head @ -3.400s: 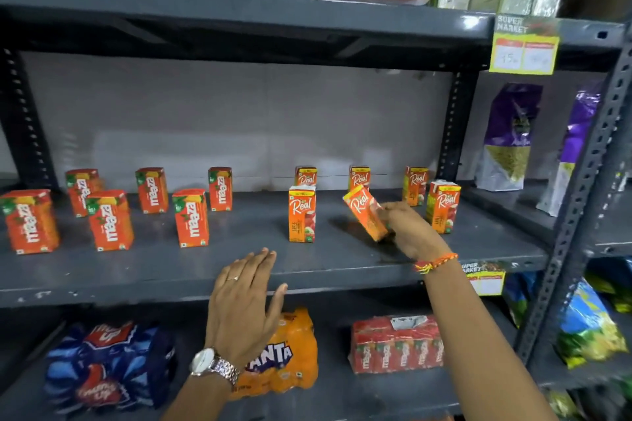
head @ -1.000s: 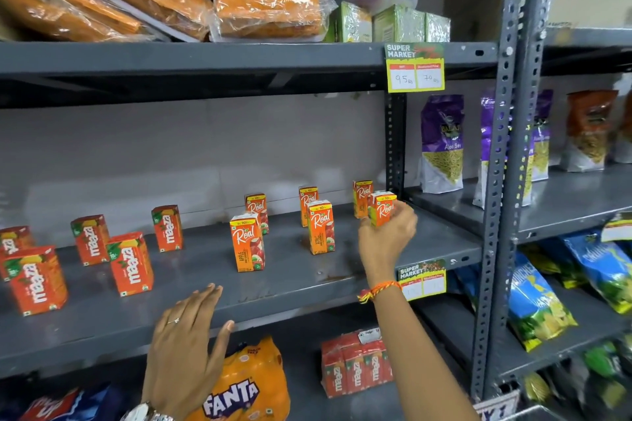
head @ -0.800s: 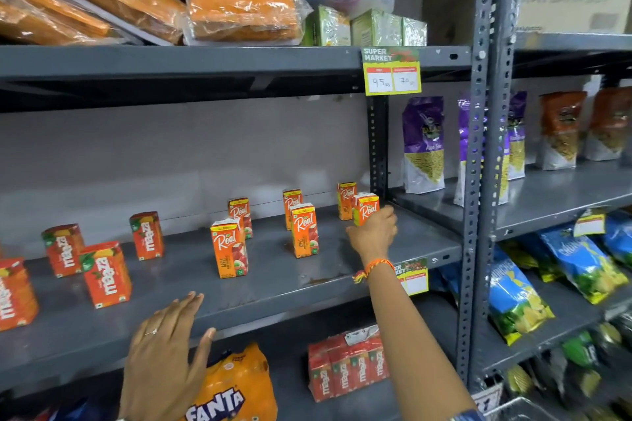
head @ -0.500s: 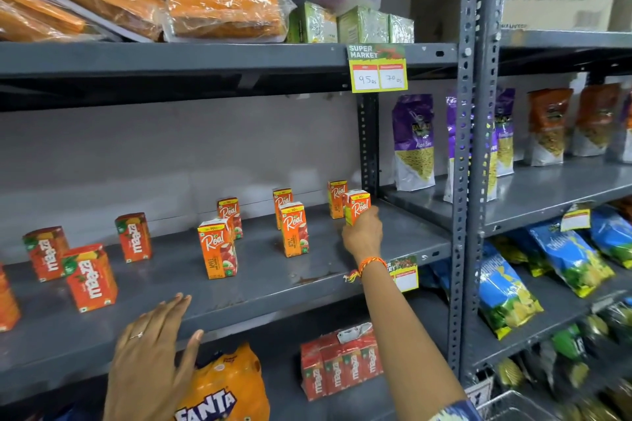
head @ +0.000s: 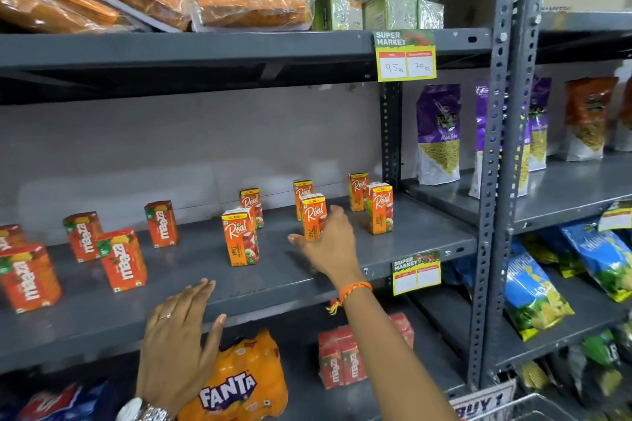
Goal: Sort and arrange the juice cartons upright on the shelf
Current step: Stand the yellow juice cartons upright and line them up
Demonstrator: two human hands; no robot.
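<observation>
Several orange Real juice cartons stand upright on the grey middle shelf [head: 417, 244]: one in front at the left [head: 239, 237], one at the right [head: 379, 208], others behind [head: 358, 191]. My right hand [head: 330, 246] wraps its thumb and fingers around the lower part of the middle front Real carton [head: 313, 214], which is upright. Red Maaza cartons stand to the left [head: 121, 260], [head: 160, 224], [head: 82, 236]. My left hand [head: 181, 335] rests flat on the shelf's front edge with fingers spread, holding nothing.
A Fanta pack [head: 239, 383] and a Maaza multipack [head: 342, 361] sit on the lower shelf. A perforated upright post [head: 496, 181] bounds the bay on the right. Beyond it are purple snack bags [head: 437, 133] and blue bags [head: 533, 297]. Wrapped orange packs [head: 249, 0] lie overhead.
My right hand let go of the rightmost front Real carton, now standing upright, and moved left onto the middle front one. The view swung right. The left hand stays at the shelf edge.
</observation>
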